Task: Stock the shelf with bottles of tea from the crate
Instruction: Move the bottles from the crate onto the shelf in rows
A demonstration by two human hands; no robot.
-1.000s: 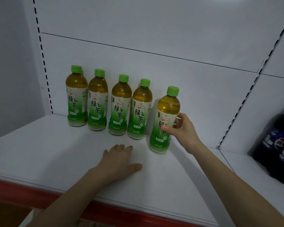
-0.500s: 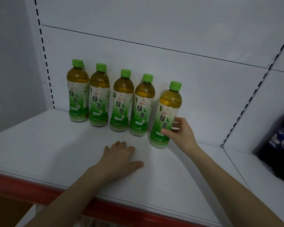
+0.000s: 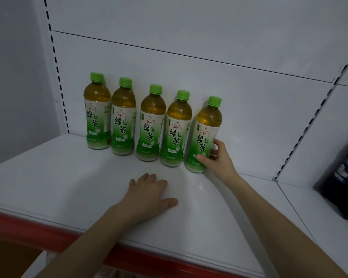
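Several green-capped bottles of green tea stand upright in a row along the back of the white shelf (image 3: 58,177). My right hand (image 3: 219,159) grips the lower part of the rightmost tea bottle (image 3: 206,135), thumb on its front and fingers round its right side. That bottle stands on the shelf beside its neighbour (image 3: 176,129). My left hand (image 3: 149,195) rests flat on the shelf in front of the row, fingers straight and holding nothing. The crate is not in view.
Dark cola bottles (image 3: 344,177) stand on the adjoining shelf at the far right, past the slotted upright (image 3: 301,137). A red strip (image 3: 18,225) runs along the shelf's front edge. A white back panel rises behind the bottles.
My right hand has slid the rightmost bottle back and left into line with the row. My left hand has stayed flat on the shelf.
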